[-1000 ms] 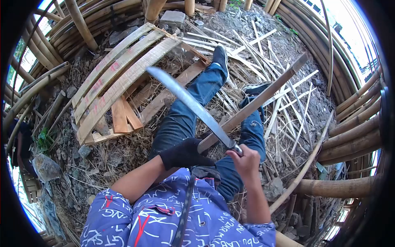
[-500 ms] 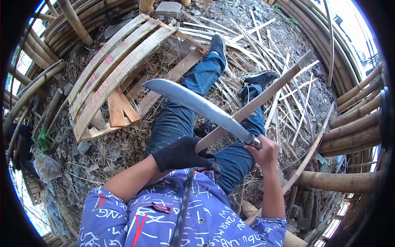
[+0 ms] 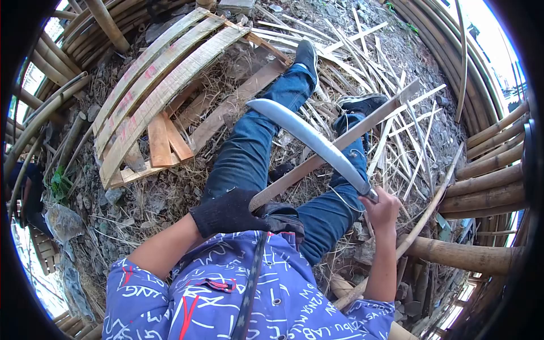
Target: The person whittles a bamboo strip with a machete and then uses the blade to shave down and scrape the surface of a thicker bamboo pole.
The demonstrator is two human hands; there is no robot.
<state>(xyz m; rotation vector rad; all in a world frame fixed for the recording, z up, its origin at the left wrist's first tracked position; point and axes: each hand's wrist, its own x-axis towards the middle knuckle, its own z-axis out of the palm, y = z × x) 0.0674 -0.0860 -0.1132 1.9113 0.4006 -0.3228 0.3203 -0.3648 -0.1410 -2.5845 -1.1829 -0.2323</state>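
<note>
The gloved left hand (image 3: 229, 212) is closed on the near end of a wooden strip (image 3: 371, 120), which points toward two o'clock. The right hand (image 3: 383, 209) grips a knife (image 3: 311, 137) pointing to ten o'clock and crossing over the strip. A slatted pallet (image 3: 173, 88) lies at ten o'clock.

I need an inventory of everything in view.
Long curved metal knife: one, silver, centre
Flat wooden strip: one, brown, centre
Slatted wooden pallet: one, pale, upper left
Thin split strips: many, pale, upper right
Round bamboo poles: many, brown, outer edges
Leafy plant: one, green, left
Another person: one, darkly clothed, left
Printed shirt: one, purple, bottom
Shoes: two, dark, upper centre
Jeans legs: two, blue, centre
Left hand: one, black glove, holding flat strip
Right hand: one, bare, gripping knife
</note>
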